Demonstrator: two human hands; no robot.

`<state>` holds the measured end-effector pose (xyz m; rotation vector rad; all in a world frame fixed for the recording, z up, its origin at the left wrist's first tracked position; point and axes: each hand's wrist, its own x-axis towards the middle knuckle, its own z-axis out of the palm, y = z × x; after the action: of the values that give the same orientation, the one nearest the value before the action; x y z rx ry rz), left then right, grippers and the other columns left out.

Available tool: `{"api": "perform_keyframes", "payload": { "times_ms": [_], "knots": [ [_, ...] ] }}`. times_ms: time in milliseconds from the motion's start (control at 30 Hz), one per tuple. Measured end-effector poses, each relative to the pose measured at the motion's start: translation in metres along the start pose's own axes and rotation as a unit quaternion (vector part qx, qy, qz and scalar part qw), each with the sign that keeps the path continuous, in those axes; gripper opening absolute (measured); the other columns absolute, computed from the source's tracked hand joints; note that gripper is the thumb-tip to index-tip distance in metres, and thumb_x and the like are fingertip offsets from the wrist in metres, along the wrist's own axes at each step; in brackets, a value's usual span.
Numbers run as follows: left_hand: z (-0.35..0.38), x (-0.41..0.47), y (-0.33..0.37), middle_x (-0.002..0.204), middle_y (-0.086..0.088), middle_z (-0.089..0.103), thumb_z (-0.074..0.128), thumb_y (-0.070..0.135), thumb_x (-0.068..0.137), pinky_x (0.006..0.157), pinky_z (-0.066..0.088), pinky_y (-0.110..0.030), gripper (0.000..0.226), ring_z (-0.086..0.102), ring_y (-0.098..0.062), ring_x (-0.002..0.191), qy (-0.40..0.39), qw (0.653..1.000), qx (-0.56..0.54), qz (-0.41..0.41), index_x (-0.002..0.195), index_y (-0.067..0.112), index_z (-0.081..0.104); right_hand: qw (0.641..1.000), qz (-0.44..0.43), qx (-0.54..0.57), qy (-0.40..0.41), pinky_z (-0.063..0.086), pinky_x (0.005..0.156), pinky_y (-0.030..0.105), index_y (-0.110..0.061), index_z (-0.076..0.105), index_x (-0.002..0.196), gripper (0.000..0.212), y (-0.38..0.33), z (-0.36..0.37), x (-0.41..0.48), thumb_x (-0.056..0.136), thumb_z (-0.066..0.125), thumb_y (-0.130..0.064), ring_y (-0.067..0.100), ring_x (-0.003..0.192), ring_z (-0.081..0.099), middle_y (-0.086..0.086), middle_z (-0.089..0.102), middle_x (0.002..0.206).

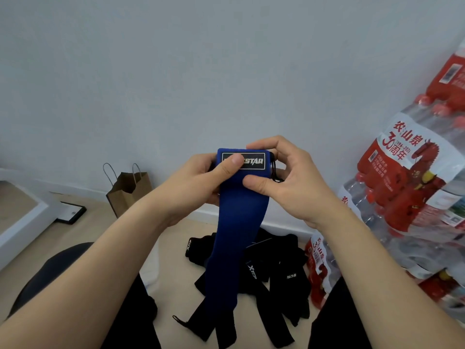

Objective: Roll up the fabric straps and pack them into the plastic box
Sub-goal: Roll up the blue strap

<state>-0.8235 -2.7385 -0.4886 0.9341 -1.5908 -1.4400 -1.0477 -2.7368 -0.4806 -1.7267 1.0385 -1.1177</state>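
I hold a blue fabric strap (236,222) up at chest height, its top end with a black logo patch folded over. My left hand (198,180) grips the top left, thumb pressed on the patch. My right hand (289,177) pinches the top right edge, where a thin black cord loop sticks out. The rest of the blue strap hangs down toward the floor. Below it lies a heap of several black straps (274,278) on the light wooden floor. No plastic box is in view.
Shrink-wrapped packs of water bottles with red labels (407,177) are stacked at the right against the wall. A brown paper bag (128,187) stands by the wall at left, beside a black flat item (71,212) and a white frame edge (22,222). My dark-clothed legs flank the heap.
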Motion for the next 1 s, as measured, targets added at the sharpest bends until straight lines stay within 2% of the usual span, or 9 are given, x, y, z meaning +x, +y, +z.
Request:
{"api": "perform_keyframes", "payload": {
  "times_ms": [100,200,300,400,500,600,733,900,1000],
  "knots": [
    [0.002,0.002,-0.002,0.126,0.000,0.078,0.057,0.050,0.105,0.085,0.064,-0.033,0.040,0.076,-0.020,0.116,0.009,0.999,0.033,0.039,0.136,0.028,0.067,0.997,0.038,0.065,-0.023,0.067,0.087,0.045,-0.025,0.071,0.128,0.036,0.000,-0.001,0.001,0.095,0.079,-0.035,0.028,0.106,0.077,0.013,0.074,0.125],
    [0.003,0.005,-0.007,0.128,0.002,0.076,0.058,0.044,0.107,0.091,0.063,-0.035,0.036,0.074,-0.020,0.120,0.025,0.995,0.063,0.072,0.138,0.025,0.062,0.996,0.064,0.064,-0.025,0.067,0.084,0.055,-0.018,0.069,0.129,0.046,0.003,0.003,0.004,0.102,0.063,-0.056,0.031,0.103,0.077,0.016,0.075,0.121],
    [0.003,0.011,-0.008,0.134,0.001,0.072,0.056,0.049,0.107,0.102,0.061,-0.049,0.041,0.071,-0.022,0.125,0.041,0.996,0.049,0.063,0.140,0.024,0.058,0.999,0.011,0.037,0.003,0.060,0.100,0.062,-0.020,0.067,0.134,0.042,0.009,0.005,0.007,0.102,0.060,-0.047,0.032,0.118,0.073,0.009,0.076,0.123],
    [0.001,0.017,-0.002,0.135,0.002,0.073,0.045,0.076,0.101,0.103,0.060,-0.052,0.063,0.072,-0.022,0.125,0.024,0.999,0.020,0.008,0.140,0.031,0.064,1.000,-0.019,0.010,-0.003,0.058,0.106,0.047,-0.024,0.063,0.142,0.034,0.013,0.002,0.014,0.109,0.063,-0.032,0.021,0.122,0.071,-0.001,0.075,0.128],
    [0.000,0.024,-0.002,0.130,-0.001,0.076,0.049,0.067,0.104,0.103,0.060,-0.056,0.057,0.074,-0.023,0.119,0.041,0.998,0.043,-0.003,0.138,0.025,0.064,0.999,-0.022,-0.010,-0.026,0.056,0.104,0.030,-0.030,0.060,0.147,0.041,0.020,-0.002,0.019,0.106,0.063,-0.024,0.012,0.126,0.069,-0.008,0.074,0.133],
    [-0.001,0.029,-0.003,0.132,-0.003,0.073,0.057,0.056,0.101,0.104,0.059,-0.054,0.052,0.073,-0.022,0.121,0.062,0.998,0.032,0.001,0.139,0.021,0.057,0.997,0.027,0.063,-0.041,0.059,0.107,0.044,-0.036,0.056,0.150,0.041,0.023,-0.004,0.022,0.109,0.062,-0.033,0.019,0.129,0.069,-0.004,0.073,0.137],
    [-0.003,0.038,0.001,0.137,-0.005,0.068,0.053,0.038,0.112,0.106,0.058,-0.051,0.034,0.071,-0.023,0.124,0.014,0.997,0.077,0.019,0.143,0.024,0.050,0.987,0.090,0.130,-0.009,0.059,0.105,0.062,-0.019,0.058,0.140,0.040,0.026,-0.004,0.029,0.111,0.056,-0.047,0.030,0.119,0.075,0.009,0.076,0.128],
    [-0.001,0.048,0.006,0.130,0.001,0.075,0.059,0.051,0.103,0.099,0.063,-0.045,0.048,0.074,-0.019,0.119,0.049,0.998,0.036,0.018,0.141,0.021,0.057,0.991,0.038,0.131,0.006,0.062,0.098,0.062,-0.024,0.056,0.141,0.031,0.029,-0.005,0.034,0.110,0.061,-0.028,0.035,0.120,0.073,0.013,0.072,0.130],
    [0.002,0.052,-0.005,0.128,0.001,0.076,0.059,0.043,0.108,0.104,0.060,-0.047,0.038,0.073,-0.018,0.120,0.078,0.995,0.049,0.027,0.138,0.020,0.059,0.990,0.075,0.117,0.010,0.068,0.079,0.052,-0.037,0.059,0.136,0.033,0.031,-0.005,0.036,0.105,0.068,-0.039,0.028,0.106,0.079,0.008,0.079,0.118]
  ]
}}
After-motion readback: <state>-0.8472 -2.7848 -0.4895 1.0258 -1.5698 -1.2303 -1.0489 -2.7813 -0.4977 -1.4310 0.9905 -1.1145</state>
